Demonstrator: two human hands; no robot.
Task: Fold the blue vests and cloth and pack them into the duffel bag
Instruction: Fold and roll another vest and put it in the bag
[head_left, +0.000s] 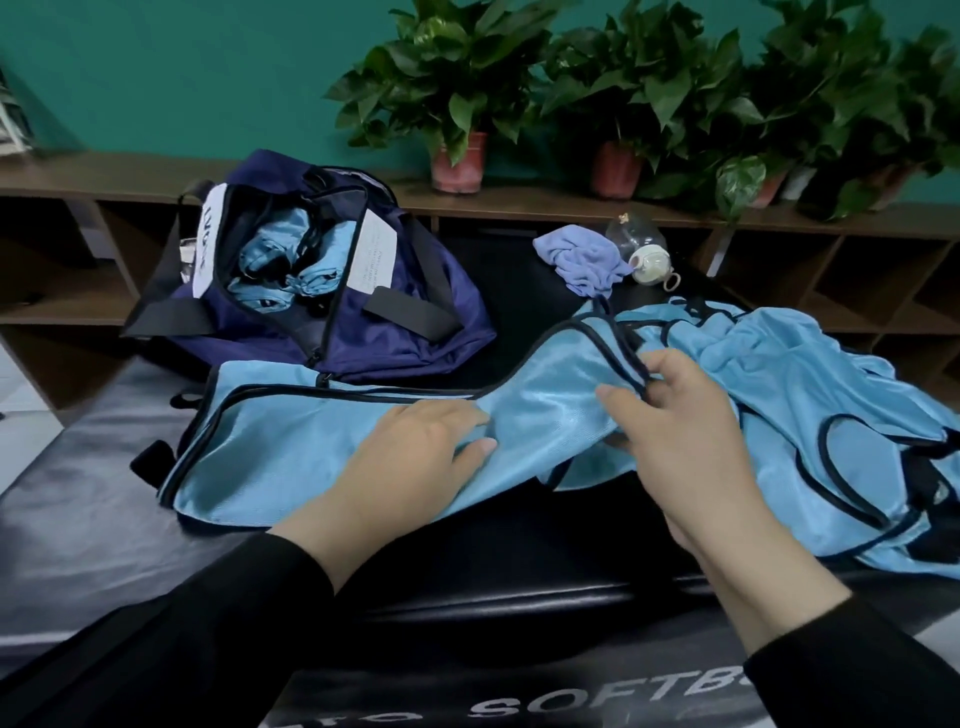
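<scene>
A light blue vest (291, 441) with black trim lies stretched across the black padded surface (78, 545). My left hand (415, 457) rests flat on its middle, fingers straight. My right hand (675, 415) pinches the vest's black-edged strap between thumb and fingers. To the right, more blue vests (810, 395) lie in a crumpled heap. The navy duffel bag (405, 332) stands unzipped at the back left, with folded blue vests (275, 260) inside it. A bunched lavender-blue cloth (582, 260) lies behind the heap.
A white teapot (649, 262) and a clear glass vessel (634, 234) stand beside the cloth. Potted plants (462, 104) line a wooden shelf unit (519, 200) along the teal back wall. White lettering marks the black surface's near edge.
</scene>
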